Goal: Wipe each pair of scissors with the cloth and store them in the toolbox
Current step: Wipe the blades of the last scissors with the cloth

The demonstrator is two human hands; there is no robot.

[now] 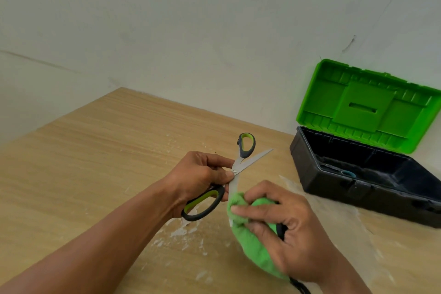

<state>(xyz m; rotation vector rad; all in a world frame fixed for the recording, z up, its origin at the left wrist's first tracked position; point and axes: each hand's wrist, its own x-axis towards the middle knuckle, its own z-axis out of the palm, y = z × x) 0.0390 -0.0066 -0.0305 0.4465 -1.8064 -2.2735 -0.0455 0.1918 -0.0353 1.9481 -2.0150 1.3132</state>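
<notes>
Steady the open scissors (248,163) above the worktop (95,162) with the left hand (202,174) pinching near the pivot. Wrap the lower blade (234,185) in the cloth (257,250) gripped by the right hand (286,229); draw from pivot to tip along the flat, never the edge. Then into the open toolbox (358,188).

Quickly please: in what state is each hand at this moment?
Left hand: grips the opened scissors near the pivot.
Right hand: grips the cloth, pressed around one blade.
</notes>
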